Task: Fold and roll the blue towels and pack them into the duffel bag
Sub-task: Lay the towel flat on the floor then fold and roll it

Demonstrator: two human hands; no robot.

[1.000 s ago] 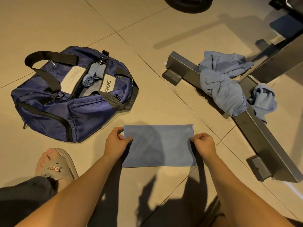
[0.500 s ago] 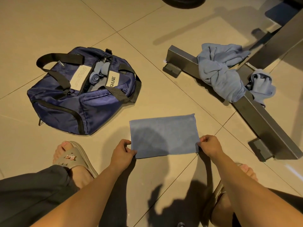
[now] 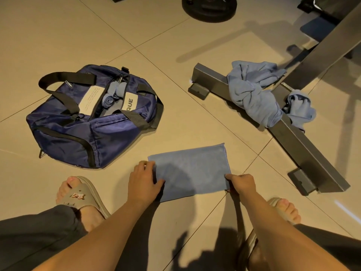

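Fingers (image 3: 232, 177) of right hand (image 3: 243, 183) pinch blue towel (image 3: 193, 169) corner; left hand (image 3: 143, 182) seemingly grips its edge.

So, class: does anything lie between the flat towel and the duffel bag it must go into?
Nothing visible does: only bare floor separates the flat towel from the duffel bag, whose top opening is unzipped.

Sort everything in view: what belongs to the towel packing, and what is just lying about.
Job: folded towel, held by left hand and right hand; duffel bag; rolled towels inside it; crumpled towels on the metal frame.
Lying about: metal frame; weight plate.
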